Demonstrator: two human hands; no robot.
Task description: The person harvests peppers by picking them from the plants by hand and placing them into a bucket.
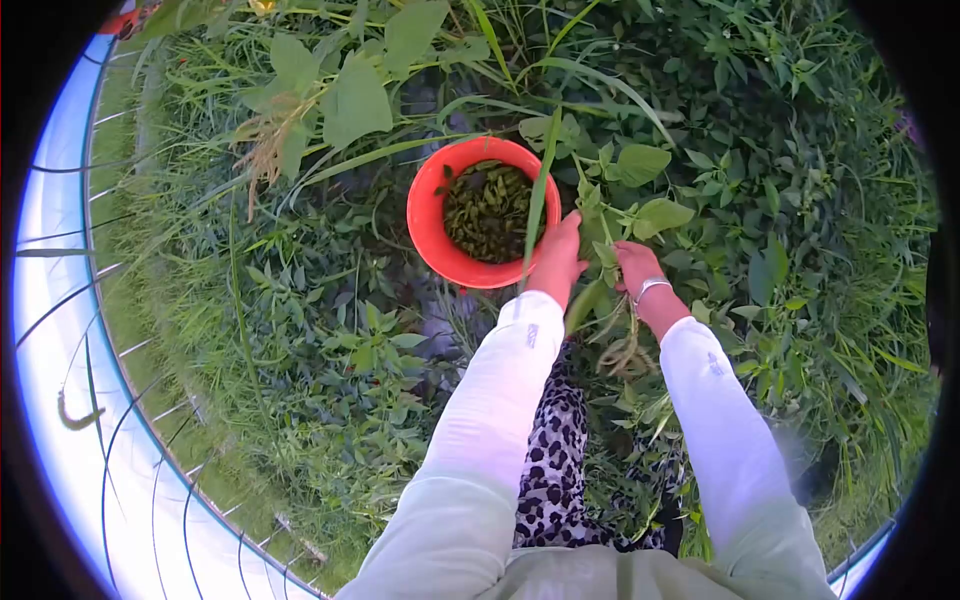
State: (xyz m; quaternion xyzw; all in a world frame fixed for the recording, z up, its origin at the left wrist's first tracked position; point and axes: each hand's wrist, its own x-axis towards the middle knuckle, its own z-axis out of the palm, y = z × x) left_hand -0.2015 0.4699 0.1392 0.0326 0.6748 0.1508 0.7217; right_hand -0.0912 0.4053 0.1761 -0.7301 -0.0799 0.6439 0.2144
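An orange-red bucket [430, 236] stands among the plants, with many small green pods or peppers [490, 210] in it. My left hand [560, 262] is at the bucket's lower right rim, its fingers pointing up toward a leafy stem; whether it grips the bucket or anything else is unclear. Just right of it, my right hand [636, 270], with a bracelet at the wrist, has its fingers bent in at the leaves of a tall green plant [640, 165]. What lies between those fingers is too small to make out. A long grass blade crosses the bucket's right side.
Dense leafy plants [330, 350] and grass surround the bucket on all sides. Large leaves [355, 100] and a dry seed head hang at the upper left. My patterned trousers [555, 450] show below my arms. Bright sky lies along the left edge.
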